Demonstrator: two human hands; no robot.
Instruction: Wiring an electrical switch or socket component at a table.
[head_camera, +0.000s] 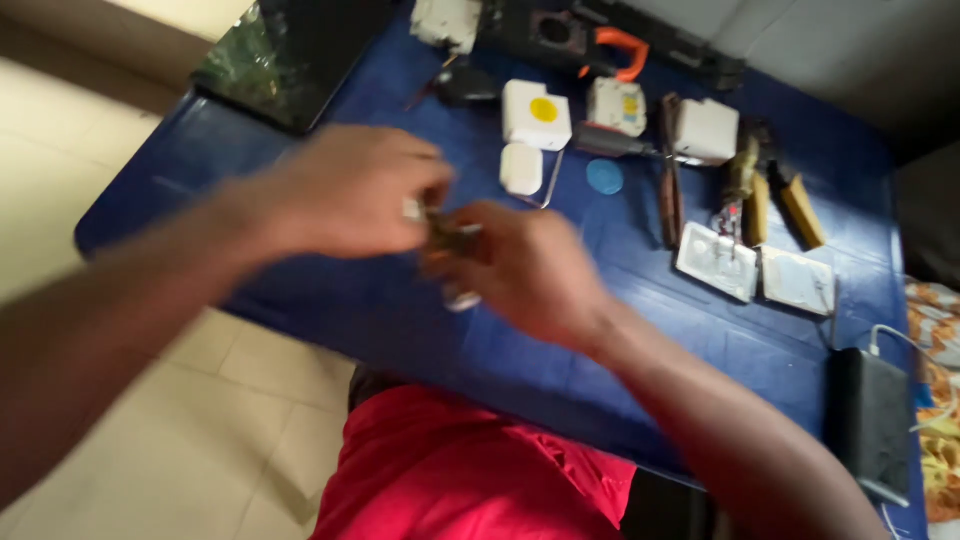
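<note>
My left hand (345, 190) and my right hand (530, 270) meet above the blue table (330, 300), both blurred by motion. Between their fingertips they pinch a small brownish part (448, 238) with a pale metal bit showing at its left and a light piece hanging below it. Exactly what the part is cannot be told. Beyond the hands lie a small white rounded block (521, 168) and a white square block with a yellow dot (536, 114).
Further back lie white adapter blocks (706, 131), a blue disc (604, 177), pliers and hand tools (745, 190), two white plates (717, 261), an orange-handled tool (620, 48) and a dark tablet (285, 55). A black power bank (868, 422) with cable sits at the right edge.
</note>
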